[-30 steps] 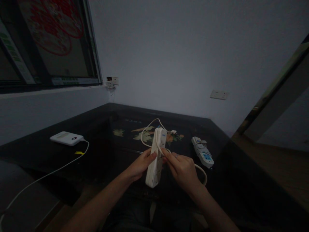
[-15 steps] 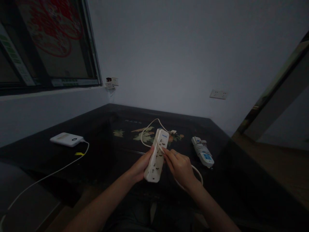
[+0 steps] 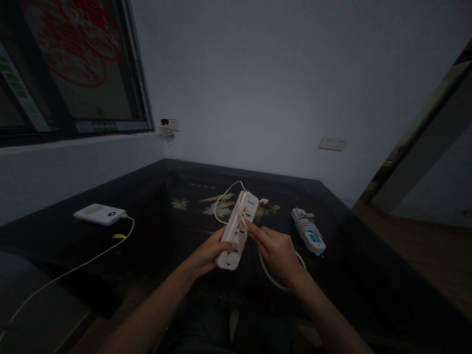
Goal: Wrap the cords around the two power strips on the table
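Observation:
A white power strip (image 3: 232, 250) is tilted above the dark table, its sockets facing me. My left hand (image 3: 210, 253) is closed round its lower left side, the thumb lying across the face by the lower sockets. My right hand (image 3: 275, 248) pinches the white power cord (image 3: 241, 209) against the strip's middle, fingertips on its right side. From the strip's far end the cord loops out to the left and crosses back over the face. Another length hangs in a curve below my right hand. The plug (image 3: 263, 201) shows just behind the strip's far right corner.
Right of my hands, a second power strip (image 3: 309, 232) lies wrapped in its own cord. At left sits a white power bank (image 3: 99, 214) with a cable trailing off the near edge, beside a yellow tag (image 3: 119, 236). The dark table (image 3: 177, 177) meets the wall, which bears sockets (image 3: 332, 143).
My left thumb has moved from the strip's side onto its face, and the hand has slid lower. The strip has tilted further and lifted slightly. My right hand keeps its pinch on the cord.

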Motion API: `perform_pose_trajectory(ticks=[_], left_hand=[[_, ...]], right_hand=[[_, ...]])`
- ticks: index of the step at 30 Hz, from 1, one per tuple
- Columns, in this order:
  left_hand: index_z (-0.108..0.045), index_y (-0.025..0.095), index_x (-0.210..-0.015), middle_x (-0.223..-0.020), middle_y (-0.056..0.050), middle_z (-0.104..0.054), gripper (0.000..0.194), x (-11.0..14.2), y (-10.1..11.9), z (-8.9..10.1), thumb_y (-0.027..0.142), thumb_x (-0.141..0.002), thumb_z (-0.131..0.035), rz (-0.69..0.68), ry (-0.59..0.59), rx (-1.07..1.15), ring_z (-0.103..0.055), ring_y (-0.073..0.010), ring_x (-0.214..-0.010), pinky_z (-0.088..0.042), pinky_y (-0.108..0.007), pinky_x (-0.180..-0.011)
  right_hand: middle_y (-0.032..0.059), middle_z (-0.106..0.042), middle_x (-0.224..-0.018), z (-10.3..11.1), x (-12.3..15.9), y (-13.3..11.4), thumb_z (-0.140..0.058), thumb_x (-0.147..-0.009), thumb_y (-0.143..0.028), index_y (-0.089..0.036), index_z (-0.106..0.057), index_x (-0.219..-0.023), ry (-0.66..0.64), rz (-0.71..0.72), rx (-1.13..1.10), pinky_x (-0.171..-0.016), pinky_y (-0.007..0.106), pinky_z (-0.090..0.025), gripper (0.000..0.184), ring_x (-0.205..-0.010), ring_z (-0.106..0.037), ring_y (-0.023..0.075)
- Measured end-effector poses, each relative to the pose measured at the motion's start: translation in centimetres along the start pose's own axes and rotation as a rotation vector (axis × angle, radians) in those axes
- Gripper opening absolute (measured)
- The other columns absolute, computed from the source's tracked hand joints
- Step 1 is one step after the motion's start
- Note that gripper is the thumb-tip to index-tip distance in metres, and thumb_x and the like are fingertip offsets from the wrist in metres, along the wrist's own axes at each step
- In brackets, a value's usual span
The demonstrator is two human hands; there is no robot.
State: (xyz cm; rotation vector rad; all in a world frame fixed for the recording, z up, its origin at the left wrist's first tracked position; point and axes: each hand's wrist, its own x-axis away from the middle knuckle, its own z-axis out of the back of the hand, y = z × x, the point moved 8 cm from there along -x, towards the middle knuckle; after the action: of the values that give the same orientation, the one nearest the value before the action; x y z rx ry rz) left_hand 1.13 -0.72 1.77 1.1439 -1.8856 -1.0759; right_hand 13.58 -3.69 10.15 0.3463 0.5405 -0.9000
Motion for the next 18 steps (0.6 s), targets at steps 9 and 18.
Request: perform_pose_trajectory(ticks=[9,18], left_hand=[[-0.055,0.019,-0.122,-0.121,-0.008,-0.063,0.051,0.0,1.4,0.1,0.033,-0.076,-0.071,-0.264,0.131,-0.125,-0.058,-0.0216,-0.109,-0.044,-0.026,-0.087],[-0.052,0.017,-0.119,-0.104,-0.012,-0.069,0.045,0.3,1.5,0.4,0.033,-0.079,-0.065,-0.197,0.108,0.175,-0.069,-0.0238,-0.078,-0.057,-0.034,-0.055]], right_hand=[[0.0052,-0.069,-0.086,-1.3,-0.2,0.4,-0.044,-0.094,-0.021,-0.029,-0.043,-0.140,-0.193,-0.025,-0.021,-0.058,0.025,-0.042,0.046,-0.073,-0.066,0.0190],[0.0033,-0.068,-0.081,-0.8,1.1,3.3,-0.045,-0.093,-0.032,-0.021,-0.062,-0.109,-0.242,-0.272,-0.727,-0.060,0.023,-0.043,0.026,-0.071,-0.062,0.0158]])
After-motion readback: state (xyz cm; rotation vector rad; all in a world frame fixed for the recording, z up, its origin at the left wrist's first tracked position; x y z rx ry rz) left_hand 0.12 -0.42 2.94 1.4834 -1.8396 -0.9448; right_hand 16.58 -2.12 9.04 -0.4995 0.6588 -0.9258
